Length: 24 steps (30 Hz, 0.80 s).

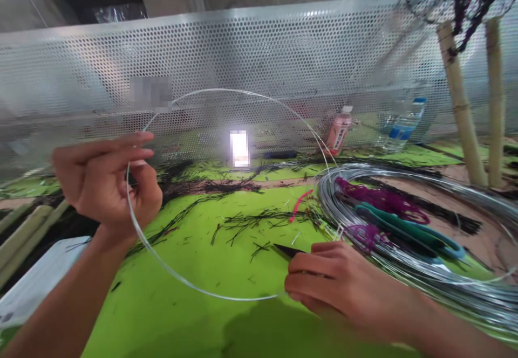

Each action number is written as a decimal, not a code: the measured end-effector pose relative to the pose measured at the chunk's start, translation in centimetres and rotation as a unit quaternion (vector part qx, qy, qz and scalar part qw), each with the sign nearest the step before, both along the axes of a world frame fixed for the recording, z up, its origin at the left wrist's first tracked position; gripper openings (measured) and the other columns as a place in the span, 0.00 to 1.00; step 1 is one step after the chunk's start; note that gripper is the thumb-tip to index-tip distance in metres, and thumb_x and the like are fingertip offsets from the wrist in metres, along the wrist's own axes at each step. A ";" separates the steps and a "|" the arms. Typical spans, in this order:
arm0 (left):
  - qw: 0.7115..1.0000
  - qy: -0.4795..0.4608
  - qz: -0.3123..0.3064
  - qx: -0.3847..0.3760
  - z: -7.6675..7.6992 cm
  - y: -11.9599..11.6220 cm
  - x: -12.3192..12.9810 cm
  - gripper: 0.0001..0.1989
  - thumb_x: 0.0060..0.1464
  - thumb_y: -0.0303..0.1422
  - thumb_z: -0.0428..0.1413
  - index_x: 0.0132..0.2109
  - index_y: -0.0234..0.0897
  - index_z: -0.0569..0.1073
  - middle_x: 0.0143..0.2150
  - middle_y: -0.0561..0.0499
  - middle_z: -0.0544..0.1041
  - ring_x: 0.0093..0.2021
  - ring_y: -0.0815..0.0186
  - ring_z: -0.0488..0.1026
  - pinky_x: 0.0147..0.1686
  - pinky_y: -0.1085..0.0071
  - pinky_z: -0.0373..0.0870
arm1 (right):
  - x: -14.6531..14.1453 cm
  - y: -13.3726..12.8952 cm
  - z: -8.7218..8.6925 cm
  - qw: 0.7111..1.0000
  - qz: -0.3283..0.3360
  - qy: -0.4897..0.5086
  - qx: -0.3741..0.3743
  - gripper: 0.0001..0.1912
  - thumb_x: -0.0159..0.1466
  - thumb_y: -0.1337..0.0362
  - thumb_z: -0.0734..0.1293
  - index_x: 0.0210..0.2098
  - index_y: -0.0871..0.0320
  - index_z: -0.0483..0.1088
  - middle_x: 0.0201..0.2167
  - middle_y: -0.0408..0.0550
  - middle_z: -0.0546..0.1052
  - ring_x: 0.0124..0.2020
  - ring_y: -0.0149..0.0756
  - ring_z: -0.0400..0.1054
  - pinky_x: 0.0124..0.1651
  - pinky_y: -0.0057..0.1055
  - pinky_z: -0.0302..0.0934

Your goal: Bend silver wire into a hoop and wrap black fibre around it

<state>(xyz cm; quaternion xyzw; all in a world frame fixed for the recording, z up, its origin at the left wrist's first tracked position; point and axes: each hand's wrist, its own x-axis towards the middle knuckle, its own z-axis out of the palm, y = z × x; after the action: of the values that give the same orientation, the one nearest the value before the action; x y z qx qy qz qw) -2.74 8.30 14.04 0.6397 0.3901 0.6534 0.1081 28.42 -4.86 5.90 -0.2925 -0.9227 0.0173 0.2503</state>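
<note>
A thin whitish wire (218, 296) bends in a wide arc in front of me. My left hand (111, 177), raised at the left, pinches it between thumb and fingers. The wire's lower end reaches the fingertips of my right hand (327, 277); whether they grip it cannot be made out. Closed low over the green surface, my right hand holds a tool with a dark pointed tip (288, 250); its rest is hidden in the palm. Beside that hand lies a big coil of silvery wire (348, 172), with teal-handled scissors (408, 228) and purple thread (384, 201) inside it.
Black thread scraps (251, 218) litter the green sheet (194, 325). A perforated metal panel (259, 50) stands behind, with a pink drink bottle (339, 131) and a water bottle (404, 126) before it. Bamboo posts (463, 104) rise at the right. A glowing screen (240, 149) stands mid-back.
</note>
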 end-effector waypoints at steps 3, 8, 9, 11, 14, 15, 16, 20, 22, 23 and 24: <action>0.997 -0.076 -0.012 0.021 -1.0 -1.4 0.9 0.04 0.63 0.26 0.59 0.44 0.39 0.76 0.64 0.48 0.62 0.70 0.55 0.58 0.63 0.63 0.72 | 0.1 -0.1 0.0 0.997 0.003 -0.067 -0.045 0.08 0.73 0.69 0.61 0.40 0.55 0.71 0.32 0.40 0.74 0.28 0.32 0.62 0.35 0.34 0.51; 0.960 -0.133 -0.165 -0.185 -2.0 -2.0 0.8 0.28 0.53 0.18 0.63 0.59 0.42 0.72 0.56 0.46 0.74 0.45 0.60 0.82 0.38 0.70 0.84 | -0.1 0.1 0.3 0.985 0.004 -0.119 -0.124 0.06 0.71 0.70 0.63 0.41 0.56 0.72 0.33 0.40 0.76 0.29 0.31 0.64 0.32 0.32 0.50; 0.941 -0.148 -0.188 -0.241 -1.9 -1.9 0.4 0.23 0.55 0.17 0.61 0.57 0.35 0.74 0.50 0.44 0.77 0.36 0.64 0.82 0.30 0.74 0.83 | -0.1 0.2 0.3 0.983 0.003 -0.120 -0.136 0.07 0.71 0.70 0.63 0.41 0.55 0.73 0.34 0.40 0.76 0.29 0.31 0.65 0.32 0.32 0.50; 0.903 -0.190 -0.212 -0.320 -1.6 -1.4 -0.6 0.10 0.61 0.20 0.56 0.49 0.27 0.76 0.39 0.45 0.78 0.24 0.75 0.74 0.17 0.84 0.71 | -0.3 0.5 0.3 0.981 -0.008 -0.121 -0.152 0.07 0.72 0.69 0.63 0.42 0.55 0.74 0.35 0.40 0.77 0.30 0.31 0.67 0.33 0.32 0.51; 0.869 -0.247 -0.223 -0.366 -1.4 -0.7 -1.5 0.07 0.69 0.29 0.53 0.46 0.29 0.74 0.31 0.54 0.74 0.16 0.82 0.61 0.10 0.87 0.53 | -0.4 0.7 0.4 0.977 -0.013 -0.130 -0.166 0.09 0.72 0.69 0.63 0.44 0.54 0.75 0.36 0.40 0.78 0.30 0.31 0.69 0.33 0.33 0.54; 0.863 -0.257 -0.224 -0.373 -1.6 -0.5 -1.5 0.08 0.69 0.31 0.54 0.46 0.30 0.74 0.28 0.57 0.72 0.15 0.82 0.58 0.10 0.86 0.52 | -0.4 0.8 0.4 0.978 -0.005 -0.128 -0.167 0.08 0.71 0.69 0.64 0.44 0.54 0.76 0.36 0.40 0.78 0.31 0.31 0.71 0.34 0.32 0.55; 0.859 -0.263 -0.223 -0.379 -1.8 -0.4 -1.5 0.07 0.69 0.31 0.54 0.46 0.30 0.74 0.26 0.60 0.70 0.14 0.81 0.56 0.10 0.85 0.52 | -0.2 1.1 0.5 0.978 0.009 -0.119 -0.169 0.07 0.70 0.69 0.66 0.43 0.54 0.76 0.37 0.40 0.79 0.33 0.31 0.72 0.35 0.32 0.58; 0.852 -0.267 -0.210 -0.399 -2.7 -0.2 -0.5 0.10 0.68 0.23 0.49 0.45 0.29 0.76 0.20 0.61 0.63 0.11 0.79 0.52 0.09 0.82 0.51 | 1.7 5.6 1.1 0.988 -0.016 -0.036 -0.149 0.06 0.69 0.65 0.67 0.42 0.53 0.77 0.40 0.41 0.80 0.42 0.31 0.74 0.48 0.30 0.65; 0.854 -0.264 -0.204 -0.400 -2.9 -0.4 -0.1 0.12 0.66 0.22 0.49 0.45 0.29 0.77 0.20 0.60 0.63 0.10 0.79 0.52 0.08 0.81 0.50 | 3.6 10.1 1.3 0.984 -0.135 0.037 -0.113 0.12 0.72 0.65 0.62 0.50 0.59 0.74 0.49 0.53 0.77 0.51 0.39 0.71 0.56 0.39 0.63; 0.855 -0.262 -0.201 -0.399 -2.9 -0.5 0.0 0.12 0.66 0.23 0.49 0.45 0.30 0.77 0.20 0.60 0.63 0.10 0.79 0.52 0.08 0.81 0.50 | 4.6 12.6 1.4 0.973 -0.193 0.068 -0.104 0.14 0.73 0.65 0.60 0.54 0.61 0.72 0.54 0.57 0.74 0.56 0.43 0.69 0.60 0.43 0.61; 0.856 -0.261 -0.199 -0.399 -2.9 -0.6 0.0 0.12 0.66 0.23 0.49 0.45 0.31 0.78 0.20 0.60 0.63 0.10 0.79 0.52 0.08 0.81 0.50 | 5.7 15.0 1.4 0.960 -0.243 0.094 -0.102 0.15 0.73 0.64 0.60 0.55 0.61 0.71 0.56 0.59 0.73 0.57 0.44 0.68 0.61 0.46 0.60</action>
<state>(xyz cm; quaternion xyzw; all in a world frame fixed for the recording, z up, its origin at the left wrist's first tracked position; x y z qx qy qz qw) -2.73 7.66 11.11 0.4121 0.4392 0.5492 0.5793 34.08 10.10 7.31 -0.5291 -0.7896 0.0774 0.3010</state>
